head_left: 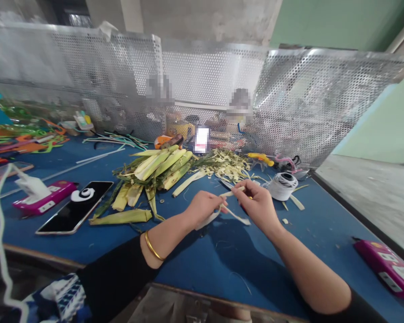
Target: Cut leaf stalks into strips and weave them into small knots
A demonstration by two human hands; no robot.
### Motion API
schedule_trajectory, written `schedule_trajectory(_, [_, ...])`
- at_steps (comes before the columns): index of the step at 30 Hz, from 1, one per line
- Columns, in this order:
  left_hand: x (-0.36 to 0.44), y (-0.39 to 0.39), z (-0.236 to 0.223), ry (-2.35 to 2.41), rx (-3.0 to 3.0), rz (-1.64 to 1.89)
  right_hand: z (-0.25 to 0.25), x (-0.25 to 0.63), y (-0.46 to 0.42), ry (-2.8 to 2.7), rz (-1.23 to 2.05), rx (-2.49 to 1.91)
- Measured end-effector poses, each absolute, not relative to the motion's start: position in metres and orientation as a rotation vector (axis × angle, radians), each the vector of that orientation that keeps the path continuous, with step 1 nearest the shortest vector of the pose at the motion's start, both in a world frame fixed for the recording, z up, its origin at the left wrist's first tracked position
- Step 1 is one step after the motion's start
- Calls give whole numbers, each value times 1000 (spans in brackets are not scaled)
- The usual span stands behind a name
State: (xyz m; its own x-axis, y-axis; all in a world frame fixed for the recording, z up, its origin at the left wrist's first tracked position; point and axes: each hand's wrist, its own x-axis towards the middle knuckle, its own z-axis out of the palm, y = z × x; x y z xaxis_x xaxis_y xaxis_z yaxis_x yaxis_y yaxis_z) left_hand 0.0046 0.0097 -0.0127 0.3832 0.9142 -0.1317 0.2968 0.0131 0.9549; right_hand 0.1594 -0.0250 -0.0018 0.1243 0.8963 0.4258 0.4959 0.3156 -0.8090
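Note:
Pale strips of corn husk (227, 194) run between my two hands above the blue table. My left hand (205, 208) is closed round the strips, and a loose end (240, 220) trails below toward the right. The fingertips of my right hand (254, 199) pinch the far end of the upper strip. Left of my hands lies a heap of green and yellowish corn husks (161, 168). Behind them is a pile of shredded husk pieces (230, 165). Just right of my right hand stands a spool of white cord (283, 186).
On the left lie a smartphone (84, 206) and a magenta power strip (47, 197) with a white cable. Another magenta device (387, 269) lies at right. A yellow-handled tool (261, 158) rests near the perforated metal screen (289, 98) along the back. Coloured strips (27, 141) lie far left.

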Motion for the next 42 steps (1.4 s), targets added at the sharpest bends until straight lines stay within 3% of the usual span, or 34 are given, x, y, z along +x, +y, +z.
schedule_trajectory(7, [0,18,-9,1337,1751,860,-4,153,-34,-1823,-36,-1257])
schedule_trajectory(15, [8,13,-9,905,968,823,-13,148,-32,-1938,-282,-1254])
schedule_trajectory(22, [10,11,-4,925,739,867,-13,146,-34,-2077,-525,-1190])
schedule_trajectory(32, [6,16,2,675,399,844,-27,143,-29,-2031,-409,-1200])
schedule_trajectory(42, [8,13,0,741,570,870,-19,137,-36,-2380,-697,-866])
